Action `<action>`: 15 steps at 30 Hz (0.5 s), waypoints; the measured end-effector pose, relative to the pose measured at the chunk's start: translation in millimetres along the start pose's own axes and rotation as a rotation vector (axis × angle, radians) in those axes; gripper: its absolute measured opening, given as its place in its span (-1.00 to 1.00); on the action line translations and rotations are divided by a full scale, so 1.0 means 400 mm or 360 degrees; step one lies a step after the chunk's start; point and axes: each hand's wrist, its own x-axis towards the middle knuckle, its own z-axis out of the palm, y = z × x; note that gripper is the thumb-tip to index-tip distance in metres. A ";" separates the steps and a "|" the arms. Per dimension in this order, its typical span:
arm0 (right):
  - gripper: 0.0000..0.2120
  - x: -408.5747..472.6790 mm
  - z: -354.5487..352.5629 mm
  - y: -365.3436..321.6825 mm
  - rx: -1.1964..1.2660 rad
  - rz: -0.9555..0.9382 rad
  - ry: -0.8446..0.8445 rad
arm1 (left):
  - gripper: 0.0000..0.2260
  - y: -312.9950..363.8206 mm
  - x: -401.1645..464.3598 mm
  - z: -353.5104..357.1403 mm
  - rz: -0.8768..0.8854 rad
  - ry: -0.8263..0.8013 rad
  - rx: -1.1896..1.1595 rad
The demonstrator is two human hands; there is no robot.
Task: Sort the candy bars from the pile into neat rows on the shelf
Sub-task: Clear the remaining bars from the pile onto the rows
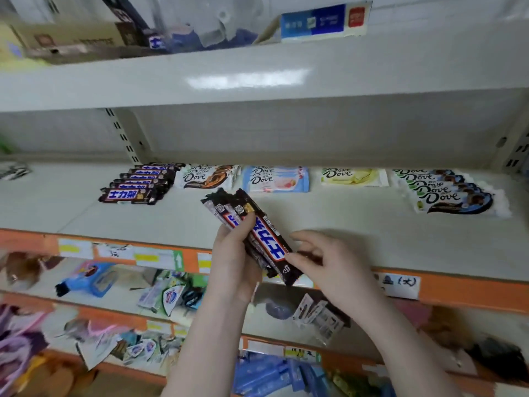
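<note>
- Candy bars (pixel 252 239), a small bunch of dark-wrapped ones with blue lettering, are fanned in the left hand (pixel 233 265), held in the air just in front of the shelf (pixel 343 224) edge, roughly mid-shelf.
- Head view, grip: the left hand's thumb crosses the top of the bunch and its fingers curl under, so it is clamped on the bars. The right hand (pixel 329 265) is loosely open, fingers a little bent; its fingertips (pixel 289 257) sit at the lower end of the front bar, touching or nearly so. I cannot tell whether it has pinched the wrapper yet.
- Head view, key relation: the held bars' long axis runs diagonally, upper end pointing up-left toward the shelf's back, lower end toward the person. The matching row of dark bars (pixel 137 181) lies well to the left and further back, each bar lying crosswise, left to right.
- Judgement: the held bars need turning from diagonal to crosswise before joining that row, and the left hand is the nearer one.
- Head view, rest: four stacks of Dove bars (pixel 274 179) sit along the back, apart from one another. An orange price strip (pixel 458 285) fronts the shelf; blurred goods fill the lower shelves.
</note>
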 end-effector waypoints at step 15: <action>-0.72 0.090 0.460 -0.372 0.0174 -0.0089 -0.0087 | -0.70 0.337 0.019 -0.513 0.0191 0.0186 0.0241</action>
